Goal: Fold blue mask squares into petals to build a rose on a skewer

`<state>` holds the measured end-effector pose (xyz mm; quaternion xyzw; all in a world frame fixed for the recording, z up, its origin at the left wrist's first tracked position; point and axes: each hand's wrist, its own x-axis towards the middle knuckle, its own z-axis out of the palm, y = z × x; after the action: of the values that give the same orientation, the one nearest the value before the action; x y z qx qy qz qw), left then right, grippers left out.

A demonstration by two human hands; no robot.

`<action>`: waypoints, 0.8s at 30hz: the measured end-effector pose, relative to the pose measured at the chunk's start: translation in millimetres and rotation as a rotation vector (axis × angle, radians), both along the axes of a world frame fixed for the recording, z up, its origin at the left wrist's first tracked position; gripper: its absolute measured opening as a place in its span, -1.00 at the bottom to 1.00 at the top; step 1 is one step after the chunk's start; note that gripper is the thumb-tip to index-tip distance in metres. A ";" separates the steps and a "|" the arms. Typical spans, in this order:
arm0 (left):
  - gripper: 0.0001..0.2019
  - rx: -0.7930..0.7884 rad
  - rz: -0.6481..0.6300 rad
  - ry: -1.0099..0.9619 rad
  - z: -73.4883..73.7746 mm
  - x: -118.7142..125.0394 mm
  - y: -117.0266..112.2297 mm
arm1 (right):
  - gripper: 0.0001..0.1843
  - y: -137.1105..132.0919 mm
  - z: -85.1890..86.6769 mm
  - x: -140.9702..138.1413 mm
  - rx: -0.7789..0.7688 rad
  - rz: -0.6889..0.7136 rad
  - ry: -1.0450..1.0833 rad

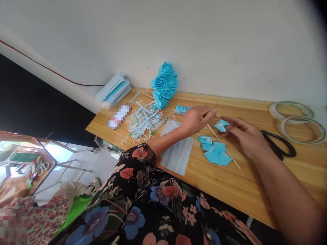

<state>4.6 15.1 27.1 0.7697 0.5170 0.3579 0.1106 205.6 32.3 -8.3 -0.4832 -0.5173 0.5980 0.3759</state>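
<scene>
My left hand (pixel 196 119) pinches the top end of a thin wooden stick (pixel 224 147) that slants down across the wooden table (pixel 242 190). My right hand (pixel 244 136) holds a small folded blue piece (pixel 221 125) between thumb and fingers, close to the stick's upper end. Several more folded blue pieces (pixel 214 152) lie on the table just below both hands. A flat pale blue face mask (pixel 177 153) rests under my left forearm.
A bunch of blue fabric roses (pixel 164 85) leans on the wall. Cut mask strips and ear loops (pixel 145 119) lie left, with a stack of masks (pixel 113 90) behind. Black scissors (pixel 278 144) and two tape rolls (pixel 296 119) are right. Another person sits at lower left.
</scene>
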 end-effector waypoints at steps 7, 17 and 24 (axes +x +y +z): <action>-0.48 -0.042 0.079 -0.035 -31.1 -5.8 2.4 | -0.54 0.5 -3.4 1.1 0.047 0.004 -0.041; -0.51 -0.004 0.038 0.001 -37.3 -3.1 2.1 | -0.57 2.6 -8.2 3.0 0.050 0.012 -0.004; -0.49 0.018 0.032 -0.013 -36.9 -3.5 2.0 | -0.60 1.9 -8.0 3.8 0.062 0.009 -0.007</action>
<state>1.2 17.0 -9.8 0.7600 0.5253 0.3691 0.1011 209.5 34.2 -16.3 -0.4712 -0.5391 0.5815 0.3862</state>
